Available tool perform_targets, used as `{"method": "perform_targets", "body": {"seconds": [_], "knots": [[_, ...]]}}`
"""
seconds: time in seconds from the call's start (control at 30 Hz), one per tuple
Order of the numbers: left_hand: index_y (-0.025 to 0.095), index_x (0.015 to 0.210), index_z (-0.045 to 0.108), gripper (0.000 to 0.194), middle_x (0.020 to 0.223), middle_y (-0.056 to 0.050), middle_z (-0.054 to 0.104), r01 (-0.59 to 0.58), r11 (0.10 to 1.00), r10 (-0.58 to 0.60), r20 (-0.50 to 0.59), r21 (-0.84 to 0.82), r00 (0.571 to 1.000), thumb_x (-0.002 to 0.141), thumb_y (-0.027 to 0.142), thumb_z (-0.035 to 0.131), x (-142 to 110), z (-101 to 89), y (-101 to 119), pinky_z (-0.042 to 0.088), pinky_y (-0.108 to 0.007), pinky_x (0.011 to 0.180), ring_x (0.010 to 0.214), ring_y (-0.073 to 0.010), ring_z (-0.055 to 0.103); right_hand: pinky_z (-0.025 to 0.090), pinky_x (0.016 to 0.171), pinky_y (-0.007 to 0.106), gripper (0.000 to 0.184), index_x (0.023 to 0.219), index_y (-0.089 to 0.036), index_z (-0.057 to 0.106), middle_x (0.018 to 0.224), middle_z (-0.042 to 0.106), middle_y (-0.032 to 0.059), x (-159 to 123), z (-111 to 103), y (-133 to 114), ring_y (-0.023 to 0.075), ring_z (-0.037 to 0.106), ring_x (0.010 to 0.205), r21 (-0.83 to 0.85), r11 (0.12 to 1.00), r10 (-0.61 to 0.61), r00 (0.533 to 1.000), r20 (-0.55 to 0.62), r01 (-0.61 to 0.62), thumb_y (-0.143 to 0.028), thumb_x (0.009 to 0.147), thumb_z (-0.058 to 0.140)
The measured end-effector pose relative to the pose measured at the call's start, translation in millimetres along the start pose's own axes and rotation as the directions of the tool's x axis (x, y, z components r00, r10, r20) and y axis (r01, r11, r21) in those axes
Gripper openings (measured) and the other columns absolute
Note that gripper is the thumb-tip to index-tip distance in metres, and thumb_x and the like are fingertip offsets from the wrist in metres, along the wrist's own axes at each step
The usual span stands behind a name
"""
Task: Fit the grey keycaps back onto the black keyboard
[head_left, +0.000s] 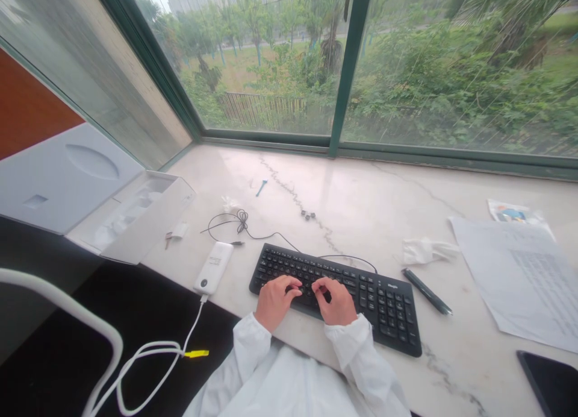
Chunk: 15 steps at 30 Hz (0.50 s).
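A black keyboard (383, 302) lies on the marble sill in front of me. My left hand (274, 299) rests on its left keys with the fingers curled down onto them and holds nothing. My right hand (335, 300) sits beside it on the middle keys, fingers bent onto the keys in the same way. Both wrists are in white sleeves. The keyboard's thin black cable (244, 224) runs back and coils near the middle of the sill.
A white power bank (214, 266) with a white cord lies left of the keyboard, beside an open white box (135, 218). A black pen (427, 291), crumpled wrapper (422, 250), printed sheets (524, 278) and a dark device (551, 384) lie right. Windows stand behind.
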<state>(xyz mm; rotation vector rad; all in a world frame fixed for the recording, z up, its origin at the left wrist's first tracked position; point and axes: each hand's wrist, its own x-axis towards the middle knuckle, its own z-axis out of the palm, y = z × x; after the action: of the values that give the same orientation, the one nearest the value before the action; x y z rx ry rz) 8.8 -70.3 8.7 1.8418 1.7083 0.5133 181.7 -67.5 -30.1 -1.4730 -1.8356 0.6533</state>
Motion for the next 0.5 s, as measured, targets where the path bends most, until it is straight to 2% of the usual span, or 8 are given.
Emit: {"method": "perform_targets", "body": {"seconds": [0.17, 0.5], "knots": [[0.027, 0.090, 0.067, 0.014, 0.087, 0.004, 0.069, 0.043, 0.999, -0.043, 0.008, -0.017, 0.999, 0.078, 0.026, 0.059, 0.4, -0.3, 1.3, 0.044, -0.021, 0.066, 0.078, -0.0128, 0.062, 0.036, 0.067, 0.025, 0.016, 0.075, -0.022, 0.059, 0.073, 0.063, -0.0017, 0.1, -10.5, 3.3, 0.0118, 0.055, 0.064, -0.014, 1.000, 0.016, 0.999, -0.042, -0.017, -0.016, 0.077, 0.045], [0.028, 0.085, 0.069, 0.014, 0.083, 0.006, 0.069, 0.059, 0.997, -0.058, 0.036, -0.043, 0.998, 0.075, 0.022, 0.062, 4.1, -1.6, 2.8, 0.045, -0.022, 0.072, 0.077, -0.0115, 0.062, 0.035, 0.067, 0.026, 0.017, 0.074, -0.022, 0.060, 0.070, 0.063, -0.0015, -2.4, -5.3, -4.3, 0.0121, 0.054, 0.062, -0.040, 0.999, 0.009, 1.000, -0.024, -0.010, -0.017, 0.076, 0.045]]}}
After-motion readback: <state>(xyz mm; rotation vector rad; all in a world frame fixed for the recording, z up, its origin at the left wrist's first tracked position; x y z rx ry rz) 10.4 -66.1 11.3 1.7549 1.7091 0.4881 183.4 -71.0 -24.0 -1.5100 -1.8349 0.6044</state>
